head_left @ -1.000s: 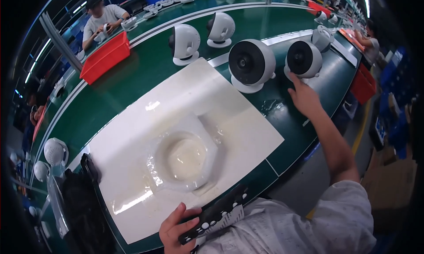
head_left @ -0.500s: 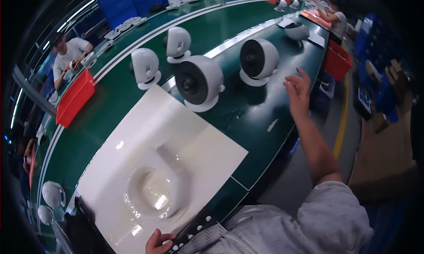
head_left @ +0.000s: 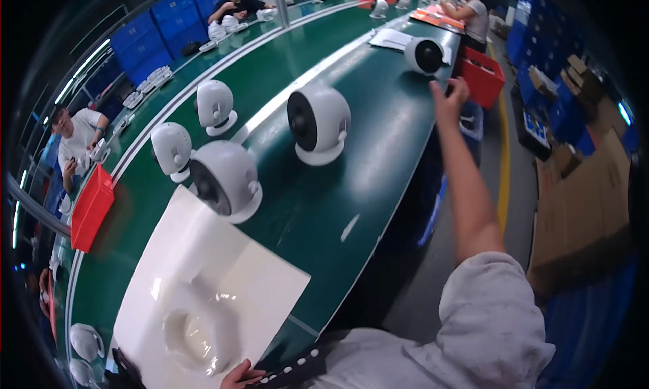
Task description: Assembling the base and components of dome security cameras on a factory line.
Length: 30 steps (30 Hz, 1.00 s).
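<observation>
Okay, right hand (head_left: 449,104) stretched out over the bench edge, fingers loosely curled and parted, nothing seen in them. Fingertips just beside the far round white device with black face (head_left: 426,56), which sits on the green bench (head_left: 368,125) near a red bin (head_left: 481,78); contact unclear. Left hand (head_left: 241,375) at the lower frame edge, by the white sheet (head_left: 253,260) with its raised ring (head_left: 225,335); fingers partly cut off, can't tell spread or grip.
</observation>
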Each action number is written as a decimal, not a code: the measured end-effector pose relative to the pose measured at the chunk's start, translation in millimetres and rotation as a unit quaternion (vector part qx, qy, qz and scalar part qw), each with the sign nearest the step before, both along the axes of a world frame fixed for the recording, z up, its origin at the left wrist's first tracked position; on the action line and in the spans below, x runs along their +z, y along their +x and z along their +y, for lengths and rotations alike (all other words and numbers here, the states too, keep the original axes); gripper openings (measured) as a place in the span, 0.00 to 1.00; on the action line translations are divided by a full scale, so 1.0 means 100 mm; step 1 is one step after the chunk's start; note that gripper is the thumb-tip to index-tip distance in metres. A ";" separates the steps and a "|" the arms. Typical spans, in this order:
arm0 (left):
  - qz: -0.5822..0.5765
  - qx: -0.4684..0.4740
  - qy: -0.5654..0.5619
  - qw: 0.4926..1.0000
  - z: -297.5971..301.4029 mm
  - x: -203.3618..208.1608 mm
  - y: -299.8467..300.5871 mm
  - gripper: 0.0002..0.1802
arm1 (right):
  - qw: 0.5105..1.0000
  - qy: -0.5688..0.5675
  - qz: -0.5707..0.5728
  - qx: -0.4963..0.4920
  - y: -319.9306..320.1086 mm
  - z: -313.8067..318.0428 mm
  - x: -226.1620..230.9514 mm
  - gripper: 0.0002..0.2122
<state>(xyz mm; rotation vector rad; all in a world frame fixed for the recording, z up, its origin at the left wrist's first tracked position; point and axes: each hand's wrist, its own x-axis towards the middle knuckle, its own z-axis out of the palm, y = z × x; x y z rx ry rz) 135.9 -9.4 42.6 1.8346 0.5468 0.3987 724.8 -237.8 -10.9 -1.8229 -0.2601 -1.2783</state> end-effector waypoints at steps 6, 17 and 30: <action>0.046 0.003 0.010 0.999 -0.16 -0.12 0.43 0.20 | 0.968 0.219 0.099 0.067 1.46 -0.25 0.17 0.47; 0.171 0.082 -0.061 0.980 -0.20 -0.13 0.78 0.19 | 0.967 -0.211 0.131 -0.060 1.90 0.19 0.04 0.52; 0.138 0.068 0.002 0.988 -0.02 -0.14 0.71 0.17 | 0.976 -0.200 0.089 -0.010 1.49 0.38 0.12 0.47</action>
